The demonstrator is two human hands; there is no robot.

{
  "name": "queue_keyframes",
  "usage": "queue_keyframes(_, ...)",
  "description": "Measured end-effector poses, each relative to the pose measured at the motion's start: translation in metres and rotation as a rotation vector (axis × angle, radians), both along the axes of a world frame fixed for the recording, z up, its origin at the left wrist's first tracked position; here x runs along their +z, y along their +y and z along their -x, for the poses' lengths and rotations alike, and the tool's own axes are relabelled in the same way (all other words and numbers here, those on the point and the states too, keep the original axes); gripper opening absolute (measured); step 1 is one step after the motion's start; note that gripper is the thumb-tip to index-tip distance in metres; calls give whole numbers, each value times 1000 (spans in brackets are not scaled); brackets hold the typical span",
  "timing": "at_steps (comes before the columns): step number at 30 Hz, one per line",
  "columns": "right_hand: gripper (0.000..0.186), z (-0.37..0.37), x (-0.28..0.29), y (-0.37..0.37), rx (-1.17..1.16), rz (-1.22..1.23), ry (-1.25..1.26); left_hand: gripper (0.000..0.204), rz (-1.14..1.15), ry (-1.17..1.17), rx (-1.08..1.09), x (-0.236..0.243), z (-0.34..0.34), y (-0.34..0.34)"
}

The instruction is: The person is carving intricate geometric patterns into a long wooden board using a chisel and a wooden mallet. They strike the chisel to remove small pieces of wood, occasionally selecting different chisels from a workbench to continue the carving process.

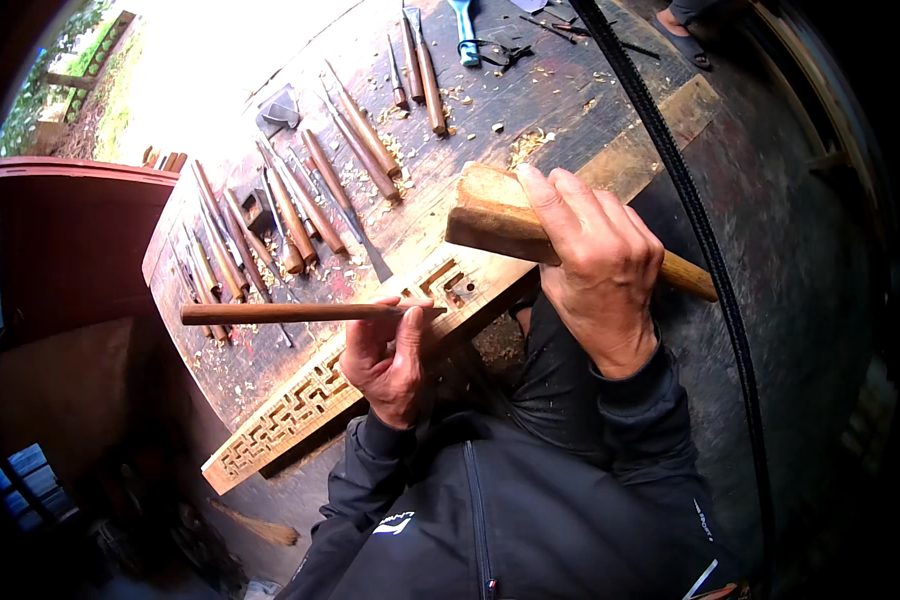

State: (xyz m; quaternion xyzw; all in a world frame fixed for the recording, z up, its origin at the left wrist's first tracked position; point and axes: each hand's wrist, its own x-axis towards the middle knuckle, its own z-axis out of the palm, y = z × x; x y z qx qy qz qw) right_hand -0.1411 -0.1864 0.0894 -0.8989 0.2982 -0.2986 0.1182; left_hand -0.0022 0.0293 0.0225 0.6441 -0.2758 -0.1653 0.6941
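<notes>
My left hand (388, 365) pinches a slim wooden-handled carving tool (260, 313), held nearly horizontal with its narrow end over a long pale board (232, 465). The board lies along the bench's near edge and carries a cut, geometric lattice pattern. My right hand (602, 270) is closed on a wooden mallet (492, 220), whose blocky head sits above the board, right of the tool; its round handle sticks out past my hand to the right. Part of the tool's tip is hard to make out against the board.
Several chisels (365, 150) lie in rows on the worn bench (555, 105) among shavings, with a blue-handled tool (464, 30) behind. A black braided cord (715, 260) crosses the right side. Someone's sandaled foot (685, 40) shows top right. A broom (255, 520) lies on the floor.
</notes>
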Motion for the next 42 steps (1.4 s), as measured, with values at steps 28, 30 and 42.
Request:
queue_keyframes(28, 70, -7, 9, 2, 10, 94, 120, 26, -68, -172, -45, -9, 7, -6)
queue_keyframes(30, 70, -7, 8, 2, 6, 105, 131, 28, -104, -203, -74, -10, 5, -3)
queue_keyframes(42, 74, -9, 9, 4, 0, 113, 152, 29, -98, -223, -131, -11, 2, -2)
